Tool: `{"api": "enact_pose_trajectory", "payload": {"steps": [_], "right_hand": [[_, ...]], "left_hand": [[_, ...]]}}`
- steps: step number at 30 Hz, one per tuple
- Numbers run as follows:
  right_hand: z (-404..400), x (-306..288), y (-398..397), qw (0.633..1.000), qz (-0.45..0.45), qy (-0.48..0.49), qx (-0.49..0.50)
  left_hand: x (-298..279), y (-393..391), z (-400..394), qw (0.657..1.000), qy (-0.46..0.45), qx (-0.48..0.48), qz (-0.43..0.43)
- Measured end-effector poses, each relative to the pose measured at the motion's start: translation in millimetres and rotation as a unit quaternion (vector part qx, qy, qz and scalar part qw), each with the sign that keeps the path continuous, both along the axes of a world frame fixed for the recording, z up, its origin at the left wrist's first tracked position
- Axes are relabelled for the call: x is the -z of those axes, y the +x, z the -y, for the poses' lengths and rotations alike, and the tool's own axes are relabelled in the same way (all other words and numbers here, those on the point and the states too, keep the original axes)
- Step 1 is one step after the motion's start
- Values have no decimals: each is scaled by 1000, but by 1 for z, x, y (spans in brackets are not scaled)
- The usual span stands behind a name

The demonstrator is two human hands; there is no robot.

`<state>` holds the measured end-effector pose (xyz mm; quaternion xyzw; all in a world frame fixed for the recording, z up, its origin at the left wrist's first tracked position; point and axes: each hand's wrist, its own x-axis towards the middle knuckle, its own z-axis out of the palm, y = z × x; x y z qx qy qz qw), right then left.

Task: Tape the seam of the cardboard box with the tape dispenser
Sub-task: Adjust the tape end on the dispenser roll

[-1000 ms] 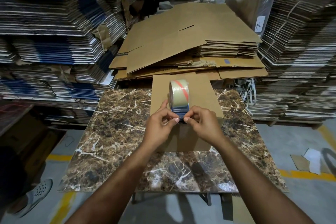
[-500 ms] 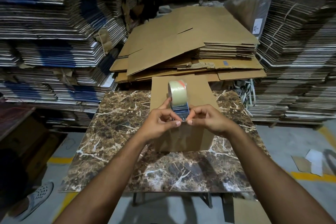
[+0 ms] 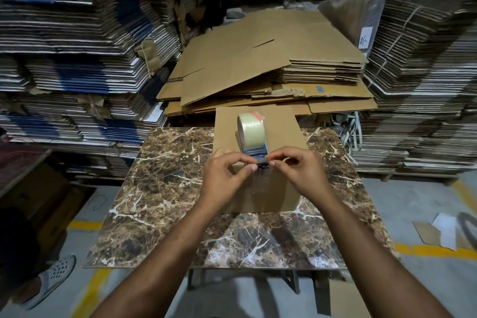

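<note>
I see the tape dispenser (image 3: 254, 141) now lowered onto the cardboard box (image 3: 280, 128) at table (image 3: 165, 188) centre. Left hand (image 3: 227, 178) and right hand (image 3: 300, 169) pinch its 6 o'clock end; tape reaches the front face, so the seam run can start.

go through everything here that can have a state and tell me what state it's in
Cardboard box: closed, upright on the marble table.
Tape dispenser: loaded, resting on the box top.
Left hand: pinching the dispenser's near end.
Right hand: pinching the same end.
Flat cartons: unfolded, stacked.
</note>
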<state>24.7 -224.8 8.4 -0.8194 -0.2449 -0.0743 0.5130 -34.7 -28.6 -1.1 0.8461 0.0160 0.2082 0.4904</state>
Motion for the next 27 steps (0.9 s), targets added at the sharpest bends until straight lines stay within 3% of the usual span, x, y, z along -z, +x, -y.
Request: {"api": "enact_pose_trajectory", "payload": {"steps": [8,14,27], "right_hand": [[-2,1,-3,1000,-14,14,20],[-1,3,-3,998,-44,35,8],[-9,16,-10,989,-113,93,12]], "left_hand": [[0,-6,5,999,-5,-38,28],[-6,-9,13,990,-138,-32,-4],[8,-8,18,986,-141,-84,10]]}}
